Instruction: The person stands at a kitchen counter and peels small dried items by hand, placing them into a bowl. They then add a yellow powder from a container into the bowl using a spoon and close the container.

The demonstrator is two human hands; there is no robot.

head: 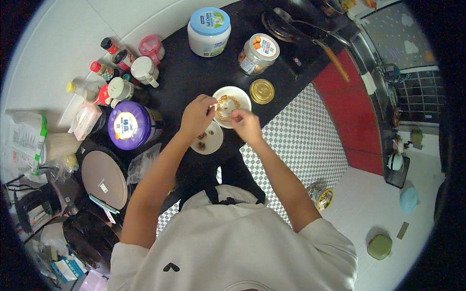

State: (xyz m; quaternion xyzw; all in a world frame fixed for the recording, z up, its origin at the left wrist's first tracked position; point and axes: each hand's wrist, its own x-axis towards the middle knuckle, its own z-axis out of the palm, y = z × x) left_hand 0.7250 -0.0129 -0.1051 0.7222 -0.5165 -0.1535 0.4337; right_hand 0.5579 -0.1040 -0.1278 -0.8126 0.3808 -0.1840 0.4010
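Note:
A white plate (245, 99) on the black counter holds a ring of small golden pieces (233, 99), with a little piece inside the ring. My left hand (196, 114) is at the plate's left rim, fingers curled; something dark shows near the fingertips, too small to name. Over the right rim, my right hand (248, 126) has its thumb and fingers drawn together near the ring. Whether either hand holds a piece cannot be made out. Just below, partly behind my left hand, a second white plate (216, 143) carries a few brown pieces (202, 146).
A round gold lid (262, 91) lies right of the plates. Behind stand a clear biscuit jar (259, 54) and a blue-lidded tub (209, 32). To the left are a purple-lidded tub (129, 125), lidded white jars (144, 71) and sauce bottles. The counter's edge runs past the right side.

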